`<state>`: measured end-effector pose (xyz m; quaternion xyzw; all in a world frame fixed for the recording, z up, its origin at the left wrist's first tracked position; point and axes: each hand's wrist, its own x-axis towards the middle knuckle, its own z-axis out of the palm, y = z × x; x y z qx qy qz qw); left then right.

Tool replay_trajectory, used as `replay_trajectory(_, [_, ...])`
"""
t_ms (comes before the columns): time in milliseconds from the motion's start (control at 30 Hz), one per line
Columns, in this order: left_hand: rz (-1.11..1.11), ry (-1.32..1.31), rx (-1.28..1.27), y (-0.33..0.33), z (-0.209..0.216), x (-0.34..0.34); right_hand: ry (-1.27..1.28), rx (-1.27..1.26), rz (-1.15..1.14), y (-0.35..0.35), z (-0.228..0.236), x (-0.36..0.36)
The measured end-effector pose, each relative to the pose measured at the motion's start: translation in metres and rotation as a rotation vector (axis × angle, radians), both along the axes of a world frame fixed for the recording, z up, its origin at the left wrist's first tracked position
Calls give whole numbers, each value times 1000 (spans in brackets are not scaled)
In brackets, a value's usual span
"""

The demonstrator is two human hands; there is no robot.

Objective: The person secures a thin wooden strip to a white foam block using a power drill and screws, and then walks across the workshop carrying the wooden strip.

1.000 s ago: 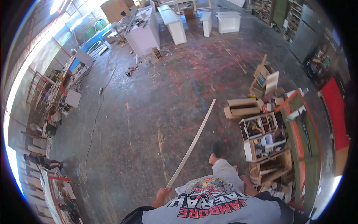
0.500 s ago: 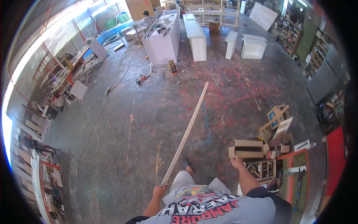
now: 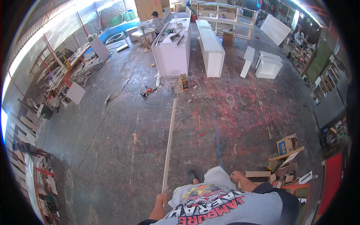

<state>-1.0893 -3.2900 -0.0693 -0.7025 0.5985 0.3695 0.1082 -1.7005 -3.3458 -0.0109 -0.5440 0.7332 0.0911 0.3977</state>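
Observation:
A long, pale, thin wooden strip (image 3: 169, 146) stretches away from me over the floor, its far end reaching toward the pale cabinet. My left hand (image 3: 162, 197) is closed around the near end of this strip, low beside my shirt. My right hand (image 3: 236, 175) hangs by my right thigh with its fingers curled in. Nothing shows in that hand. Just right of it lies an open cardboard box (image 3: 258, 175), partly behind my forearm.
Ahead stand a pale cabinet (image 3: 170, 60) with tools on top and a long white cabinet (image 3: 213, 52). An orange power tool (image 3: 148, 90), a small carton (image 3: 183, 81) and a red stick (image 3: 202, 134) lie on the floor. A cable (image 3: 96, 127) runs at left. Another person (image 3: 156, 23) is at the back.
The strip's far end has swung left in view, still in my left hand. My right hand now sits lower, nearer my thigh. The cabinets ahead appear closer and further right.

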Motion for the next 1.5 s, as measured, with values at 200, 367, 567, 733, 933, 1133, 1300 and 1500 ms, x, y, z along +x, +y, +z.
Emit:
replay_trajectory(200, [446, 98, 26, -193, -17, 62, -12, 57, 4, -152, -9, 52])
replay_trajectory(367, [576, 284, 63, -291, -28, 95, -13, 57, 139, -286, -99, 87])
replay_trajectory(567, [588, 322, -9, -356, -29, 123, -119, 48, 275, -493, -149, 137])
replay_trajectory(733, [435, -61, -66, -422, 15, 153, -108, -129, 613, -723, -55, 249])
replay_trajectory(933, [758, 82, -32, -578, 10, 142, -123, -220, 330, -991, -24, 334])
replay_trajectory(1133, [1041, 253, -83, -722, -69, 194, -159, -291, 359, -1155, -36, 447])
replay_trajectory(1300, [1157, 62, -73, -879, -13, 214, -118, -27, 271, -1226, -104, 487])
replay_trajectory(1500, [1358, 29, 147, -955, -23, 217, 20, 39, 451, -1326, -292, 542])
